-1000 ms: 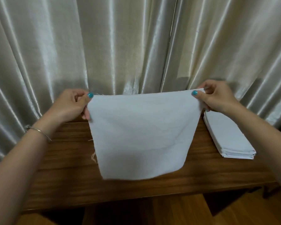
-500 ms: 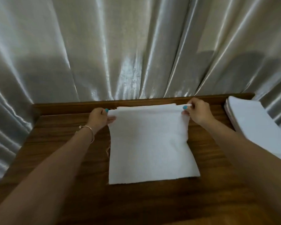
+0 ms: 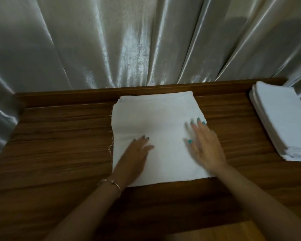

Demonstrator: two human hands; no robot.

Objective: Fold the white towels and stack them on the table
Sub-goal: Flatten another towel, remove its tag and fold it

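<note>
A white towel, folded over once, lies flat in the middle of the dark wooden table. Its far edge shows two layers slightly offset, and loose threads hang at its left side. My left hand rests palm down on the towel's near left part, fingers spread. My right hand lies flat on the right part with fingers apart, slightly blurred. Neither hand grips the cloth. A stack of folded white towels sits at the table's far right.
Shiny pale curtains hang right behind the table's raised back edge. The table's near edge runs across the lower right, with lighter wooden floor below it. A bracelet is on my left wrist.
The towel was held up in the air by its top corners, then lowered onto the table. Both hands have let go of the corners and now lie flat on it.
</note>
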